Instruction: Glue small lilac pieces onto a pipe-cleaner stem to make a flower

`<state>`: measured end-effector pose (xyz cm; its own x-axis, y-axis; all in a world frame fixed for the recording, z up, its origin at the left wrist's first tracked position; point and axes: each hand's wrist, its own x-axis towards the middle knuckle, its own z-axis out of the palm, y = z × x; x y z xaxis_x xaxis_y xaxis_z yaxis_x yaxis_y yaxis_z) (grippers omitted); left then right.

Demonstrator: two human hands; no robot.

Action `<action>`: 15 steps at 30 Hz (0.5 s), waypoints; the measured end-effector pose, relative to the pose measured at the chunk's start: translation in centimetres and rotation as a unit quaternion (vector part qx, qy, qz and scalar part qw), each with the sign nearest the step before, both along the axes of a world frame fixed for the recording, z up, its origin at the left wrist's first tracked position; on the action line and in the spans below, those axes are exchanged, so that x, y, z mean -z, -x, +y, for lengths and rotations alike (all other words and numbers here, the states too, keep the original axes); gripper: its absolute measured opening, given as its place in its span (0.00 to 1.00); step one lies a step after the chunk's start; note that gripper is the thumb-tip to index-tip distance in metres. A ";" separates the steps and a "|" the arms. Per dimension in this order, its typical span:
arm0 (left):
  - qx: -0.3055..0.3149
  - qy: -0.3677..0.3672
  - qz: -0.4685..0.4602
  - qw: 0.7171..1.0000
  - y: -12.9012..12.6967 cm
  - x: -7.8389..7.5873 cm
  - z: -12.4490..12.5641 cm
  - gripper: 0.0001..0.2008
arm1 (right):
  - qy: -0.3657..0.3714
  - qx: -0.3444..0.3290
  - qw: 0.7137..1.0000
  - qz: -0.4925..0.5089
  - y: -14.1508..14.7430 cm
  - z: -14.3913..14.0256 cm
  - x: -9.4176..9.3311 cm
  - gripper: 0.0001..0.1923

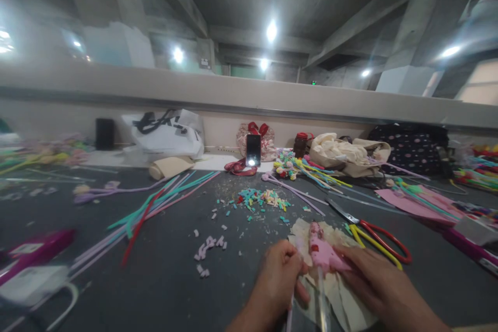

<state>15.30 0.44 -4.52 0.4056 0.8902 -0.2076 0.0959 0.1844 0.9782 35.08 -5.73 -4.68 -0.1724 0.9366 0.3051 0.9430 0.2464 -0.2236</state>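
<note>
Here, both hands work at the near edge of the dark surface point(163, 249), over a crumpled sheet of paper point(342, 301). The right hand point(379, 288) lies on a pink glue gun point(322, 251), its fingers closed loosely round the body, nozzle pointing away from the person. Just left of the glue gun, the left hand point(278, 280) has its fingers pinched shut on a thin pale stick point(290, 311) that runs down toward the bottom edge. Right of the glue gun lie scissors point(373, 236) with red and yellow handles. Beyond the glue gun sits a heap of small coloured cut pieces point(262, 198), and farther back a phone point(253, 150) stands upright. Well left of the glue gun, long coloured pipe cleaners point(155, 207) are spread out.
</note>
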 end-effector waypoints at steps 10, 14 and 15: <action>0.002 -0.004 0.028 1.000 -0.1 0.2 -0.1 0.05 | 0.013 0.182 0.864 0.469 -2.3 -0.3 -3.5 0.21; 0.002 -0.006 0.022 1.000 -0.3 1.1 0.4 0.04 | 0.026 0.207 0.754 0.622 -2.1 0.2 -3.4 0.27; 0.006 -0.004 0.020 1.000 -0.3 1.3 0.6 0.04 | 0.017 0.204 0.739 0.642 -1.9 0.4 -3.4 0.28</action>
<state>15.61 1.01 -5.84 0.4084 0.8867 -0.2168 0.1371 0.1752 0.9749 37.00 -5.38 -1.31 0.5375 0.8415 -0.0543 -0.0585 -0.0270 -0.9979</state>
